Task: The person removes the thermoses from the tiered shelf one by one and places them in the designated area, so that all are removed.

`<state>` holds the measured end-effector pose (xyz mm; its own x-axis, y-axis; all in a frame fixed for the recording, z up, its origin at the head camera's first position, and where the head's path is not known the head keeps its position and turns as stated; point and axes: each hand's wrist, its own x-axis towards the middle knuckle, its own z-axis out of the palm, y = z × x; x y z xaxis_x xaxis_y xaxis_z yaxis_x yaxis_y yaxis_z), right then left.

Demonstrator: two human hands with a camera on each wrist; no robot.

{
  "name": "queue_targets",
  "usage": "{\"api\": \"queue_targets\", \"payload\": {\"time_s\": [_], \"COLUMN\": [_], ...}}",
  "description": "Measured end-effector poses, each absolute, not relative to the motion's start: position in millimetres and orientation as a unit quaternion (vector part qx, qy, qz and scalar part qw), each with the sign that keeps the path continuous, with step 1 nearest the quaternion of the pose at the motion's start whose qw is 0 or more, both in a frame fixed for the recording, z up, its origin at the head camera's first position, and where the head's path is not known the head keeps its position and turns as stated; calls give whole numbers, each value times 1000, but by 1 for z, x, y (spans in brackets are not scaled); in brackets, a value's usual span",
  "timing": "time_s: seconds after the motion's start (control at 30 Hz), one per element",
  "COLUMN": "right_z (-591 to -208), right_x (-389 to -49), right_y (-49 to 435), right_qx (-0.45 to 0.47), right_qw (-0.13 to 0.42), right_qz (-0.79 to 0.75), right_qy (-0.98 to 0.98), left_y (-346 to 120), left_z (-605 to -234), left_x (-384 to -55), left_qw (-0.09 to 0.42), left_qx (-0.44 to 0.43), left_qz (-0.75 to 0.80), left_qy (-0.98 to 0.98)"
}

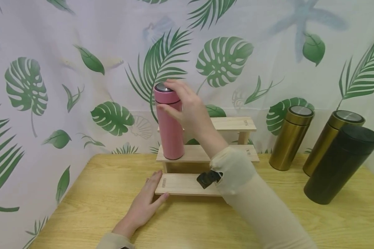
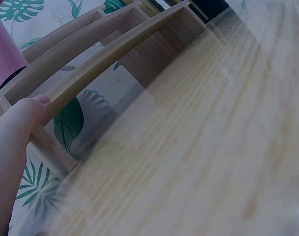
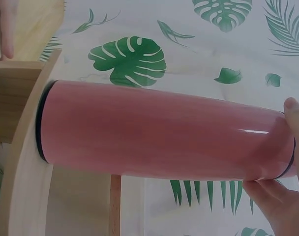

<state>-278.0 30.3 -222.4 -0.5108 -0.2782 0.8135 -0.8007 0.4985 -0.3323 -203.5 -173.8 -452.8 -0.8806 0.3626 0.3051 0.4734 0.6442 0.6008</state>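
A pink thermos flask (image 1: 171, 135) with a steel-topped lid stands upright at the left end of the middle tier of a small wooden step stand (image 1: 187, 183). My right hand (image 1: 188, 107) grips the flask near its top, thumb on the body below the lid and fingers over the lid. In the right wrist view, the flask (image 3: 159, 130) has its dark base on the tier board. My left hand (image 1: 144, 204) holds the left end of the stand's lowest tier, its thumb on the front edge. In the left wrist view, that thumb hides part of the board's corner.
Two gold flasks (image 1: 291, 138) (image 1: 328, 138) and a larger black flask (image 1: 341, 166) stand to the right of the stand on the wood-grain table (image 1: 90, 214). Behind hangs a white cloth with green leaf prints (image 1: 112, 119). A black strap mount sits at my right wrist.
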Motion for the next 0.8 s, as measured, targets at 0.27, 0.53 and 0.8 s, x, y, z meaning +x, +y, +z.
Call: {"api": "queue_targets", "payload": {"time_s": [0.27, 0.53, 0.8], "right_z": [-229, -237, -239], "right_x": [-271, -258, -244], "right_y": [41, 55, 70], "right_qx": [348, 335, 322], "right_qw": [416, 432, 452], "right_qz": [375, 415, 438], "right_qy": [-752, -727, -708], "left_y": [-175, -176, -174], "left_z": [-452, -451, -452], "left_x": [-204, -204, -204], "left_qw": [73, 71, 79], "left_qx": [-229, -228, -229], "left_qz": [-353, -355, -353], "left_qy": [-904, -904, -904]}}
